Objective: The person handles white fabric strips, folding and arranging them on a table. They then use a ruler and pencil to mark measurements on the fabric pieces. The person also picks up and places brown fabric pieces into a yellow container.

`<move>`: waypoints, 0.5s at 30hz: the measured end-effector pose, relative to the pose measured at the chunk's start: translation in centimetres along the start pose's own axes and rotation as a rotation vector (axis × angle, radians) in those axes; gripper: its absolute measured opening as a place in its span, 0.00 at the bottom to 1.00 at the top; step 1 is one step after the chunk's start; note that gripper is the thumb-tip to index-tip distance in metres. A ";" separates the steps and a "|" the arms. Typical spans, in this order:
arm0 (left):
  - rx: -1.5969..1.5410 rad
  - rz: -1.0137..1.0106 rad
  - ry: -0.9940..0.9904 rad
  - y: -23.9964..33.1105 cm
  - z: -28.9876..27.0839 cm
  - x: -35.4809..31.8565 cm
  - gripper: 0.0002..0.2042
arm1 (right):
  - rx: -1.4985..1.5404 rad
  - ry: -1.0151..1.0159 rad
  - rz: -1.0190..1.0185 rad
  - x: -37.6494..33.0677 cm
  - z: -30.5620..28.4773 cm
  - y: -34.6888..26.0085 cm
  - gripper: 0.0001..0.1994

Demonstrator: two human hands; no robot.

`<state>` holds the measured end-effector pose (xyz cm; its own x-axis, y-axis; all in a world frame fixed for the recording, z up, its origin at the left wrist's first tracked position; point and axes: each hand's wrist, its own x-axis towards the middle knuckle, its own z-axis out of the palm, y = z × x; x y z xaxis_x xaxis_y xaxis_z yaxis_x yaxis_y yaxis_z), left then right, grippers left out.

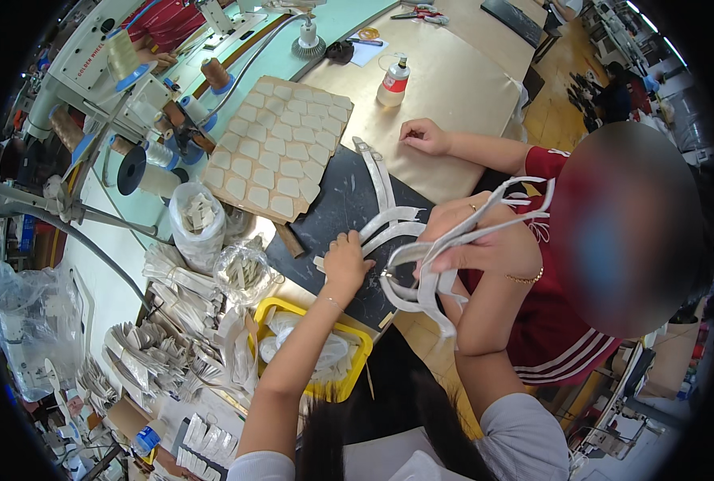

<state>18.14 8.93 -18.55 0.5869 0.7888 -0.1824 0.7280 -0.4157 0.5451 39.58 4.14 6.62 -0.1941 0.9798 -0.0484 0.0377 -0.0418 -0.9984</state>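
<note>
The right hand [491,243] hides bits of white straps [427,298]. The left forearm [302,353] covers part of a yellow basket [364,348]. A co-worker's head [637,228] is blurry. The top edge cuts off a sewing machine [92,60].

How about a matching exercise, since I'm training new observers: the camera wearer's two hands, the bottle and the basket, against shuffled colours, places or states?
Column one
1. wearer's left hand
2. wearer's right hand
3. bottle
4. basket

Column two
A. upright, with a red and white label
B. raised, gripping pale straps
C. yellow
D. down at the black work surface

Pairs: 1-D, 2-B, 3-A, 4-C
</note>
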 end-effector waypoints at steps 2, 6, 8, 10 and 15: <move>0.020 0.065 0.072 -1.2 3.1 -0.3 0.22 | -0.090 0.011 -0.111 1.0 1.2 -2.3 0.15; -0.141 -0.064 -0.242 2.0 -0.2 0.6 0.17 | 0.143 0.152 -0.159 1.0 0.5 -3.0 0.18; -0.353 -0.157 -0.316 2.9 -5.0 -0.5 0.14 | 0.502 0.213 -0.144 2.0 -0.9 -1.5 0.21; -0.585 -0.292 -0.472 4.0 -9.5 -1.4 0.13 | 0.578 0.214 -0.236 3.7 -5.4 2.4 0.21; -0.698 -0.307 -0.440 4.1 -17.5 -5.9 0.14 | 0.608 0.504 0.034 7.7 -13.1 13.8 0.17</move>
<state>11.44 10.56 -0.91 0.5886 0.5148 -0.6233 0.5776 0.2716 0.7698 51.45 13.70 -7.18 0.2709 0.9404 -0.2058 -0.5349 -0.0307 -0.8443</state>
